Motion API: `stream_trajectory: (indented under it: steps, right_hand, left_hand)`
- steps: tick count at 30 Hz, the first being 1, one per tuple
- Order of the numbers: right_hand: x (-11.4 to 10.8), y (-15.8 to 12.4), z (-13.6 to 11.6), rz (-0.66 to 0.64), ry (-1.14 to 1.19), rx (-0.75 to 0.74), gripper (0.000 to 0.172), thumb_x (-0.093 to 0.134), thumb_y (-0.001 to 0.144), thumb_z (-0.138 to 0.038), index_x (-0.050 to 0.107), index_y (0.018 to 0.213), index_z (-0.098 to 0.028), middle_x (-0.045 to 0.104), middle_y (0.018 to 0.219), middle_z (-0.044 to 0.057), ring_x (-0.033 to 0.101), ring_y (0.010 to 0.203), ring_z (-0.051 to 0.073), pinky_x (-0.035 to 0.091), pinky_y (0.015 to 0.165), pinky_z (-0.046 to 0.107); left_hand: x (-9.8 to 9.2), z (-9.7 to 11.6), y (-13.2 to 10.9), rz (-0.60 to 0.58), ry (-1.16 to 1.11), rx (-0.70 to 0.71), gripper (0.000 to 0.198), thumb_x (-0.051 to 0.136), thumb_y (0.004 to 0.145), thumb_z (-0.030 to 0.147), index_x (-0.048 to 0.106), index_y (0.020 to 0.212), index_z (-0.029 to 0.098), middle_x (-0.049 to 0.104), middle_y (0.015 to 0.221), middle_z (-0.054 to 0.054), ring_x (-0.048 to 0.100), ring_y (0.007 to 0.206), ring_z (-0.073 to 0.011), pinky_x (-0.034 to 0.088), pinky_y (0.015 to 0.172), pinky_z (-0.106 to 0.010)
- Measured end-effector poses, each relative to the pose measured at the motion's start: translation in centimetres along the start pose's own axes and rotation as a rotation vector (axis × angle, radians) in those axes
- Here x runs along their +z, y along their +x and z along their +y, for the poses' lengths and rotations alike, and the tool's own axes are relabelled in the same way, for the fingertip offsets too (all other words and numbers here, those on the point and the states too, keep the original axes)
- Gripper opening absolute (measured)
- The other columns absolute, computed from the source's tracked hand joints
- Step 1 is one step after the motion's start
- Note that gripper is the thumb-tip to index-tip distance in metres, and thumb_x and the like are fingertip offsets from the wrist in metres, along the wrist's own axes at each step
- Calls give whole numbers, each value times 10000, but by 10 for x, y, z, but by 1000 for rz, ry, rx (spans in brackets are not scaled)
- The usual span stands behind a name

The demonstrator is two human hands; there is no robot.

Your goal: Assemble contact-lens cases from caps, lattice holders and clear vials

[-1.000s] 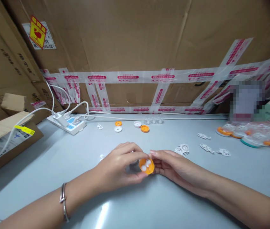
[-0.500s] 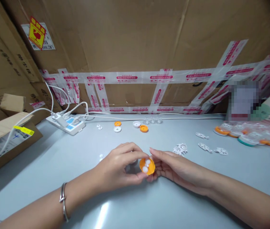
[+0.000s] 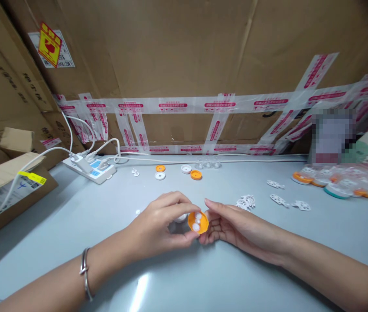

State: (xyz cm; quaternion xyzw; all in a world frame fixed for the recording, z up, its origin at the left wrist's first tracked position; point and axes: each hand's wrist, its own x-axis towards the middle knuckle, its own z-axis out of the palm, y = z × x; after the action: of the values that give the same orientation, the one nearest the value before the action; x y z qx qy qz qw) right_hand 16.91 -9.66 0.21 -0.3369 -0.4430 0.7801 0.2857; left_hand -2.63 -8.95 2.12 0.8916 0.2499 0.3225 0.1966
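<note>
My left hand [image 3: 159,223] pinches a small round orange cap [image 3: 198,222] between thumb and fingers, just above the grey table. Small white pieces sit inside the cap. My right hand [image 3: 232,225] rests beside it on the table, fingers stretched toward the cap and touching its right edge from behind. A white piece [image 3: 180,218] shows under the left hand's fingers. A metal bracelet is on my left wrist.
Orange and white caps [image 3: 196,174] lie further back. White plastic gear pieces [image 3: 247,201] are to the right, bagged parts [image 3: 340,182] at far right. A power strip [image 3: 89,168] with cables sits at back left, a cardboard box [image 3: 4,190] at left, a taped cardboard wall behind.
The orange cap has shifted slightly left and up in my left hand. My right fingers have loosened from it and now lie more stretched out.
</note>
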Motion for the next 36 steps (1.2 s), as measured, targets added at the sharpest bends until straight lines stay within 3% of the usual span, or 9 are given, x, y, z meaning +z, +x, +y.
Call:
stream_trajectory:
  steps: [7,14,22,28,36]
  right_hand:
    - [1,0,0,7,-12,-3,466,448,855,-496,689,844,-98,656,705,64,602,690,131,437,746,289]
    - [0,0,0,40,-5,5,409,484,845,-468,668,756,-113,649,700,49,604,697,127,437,754,287]
    - [-1,1,0,51,13,5,381,531,823,-450,688,794,-105,667,706,52,606,682,111,451,729,259]
    - [-1,0,1,61,31,3,356,563,806,-438,692,803,-107,677,716,53,611,690,108,456,734,253]
    - [-3,1,0,163,101,8,304,597,788,-392,682,696,-116,682,690,48,619,685,109,464,736,251]
  left_hand:
    - [0,0,0,-5,8,4,242,604,741,141,621,983,133,620,854,-92,583,766,-162,508,698,-296]
    - [-1,1,1,-12,-2,3,253,602,731,122,619,984,118,615,861,-98,582,778,-166,506,706,-298]
    - [-1,0,0,-13,-11,-3,266,595,733,129,611,998,154,610,866,-79,581,783,-160,504,714,-294]
    - [-1,0,0,-10,-5,3,257,602,725,108,620,982,112,609,864,-92,589,791,-161,504,721,-288]
    - [-2,0,-1,-2,21,-4,273,603,724,113,613,995,151,626,872,-80,599,791,-163,502,737,-310]
